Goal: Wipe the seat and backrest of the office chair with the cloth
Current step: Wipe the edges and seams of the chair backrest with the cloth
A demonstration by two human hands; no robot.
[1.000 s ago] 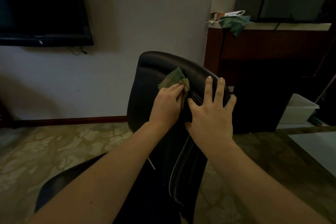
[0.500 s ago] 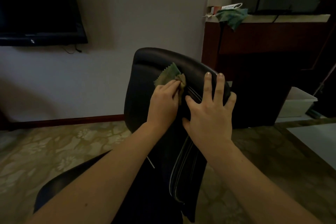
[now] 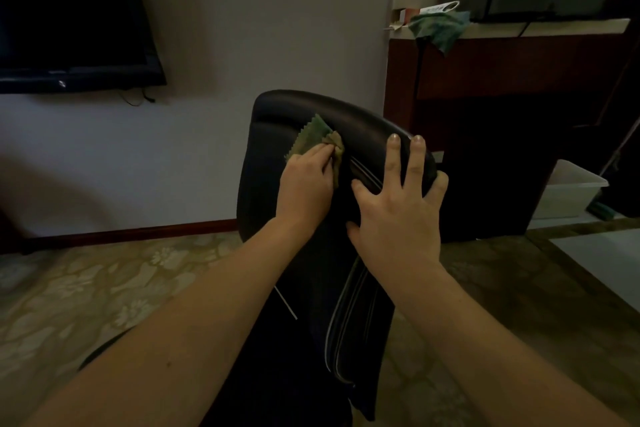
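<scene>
The black office chair's backrest (image 3: 273, 149) stands in the middle of the view, its top edge curving to the right. My left hand (image 3: 304, 184) presses a small green cloth (image 3: 313, 138) with zigzag edges against the upper part of the backrest. My right hand (image 3: 398, 215) lies spread on the backrest's right side, fingers over the top edge, holding nothing else. A sliver of the dark seat (image 3: 100, 354) shows at the lower left, mostly hidden by my left forearm.
A dark wooden cabinet (image 3: 512, 80) stands close behind the chair on the right, with another green cloth (image 3: 440, 28) hanging from its top. A white plastic bin (image 3: 571, 191) sits on the floor beside it. A black screen (image 3: 69, 17) hangs on the wall at left. The floor is patterned.
My left hand has shifted the cloth slightly up and left on the backrest. The right hand stays spread on the backrest's right side.
</scene>
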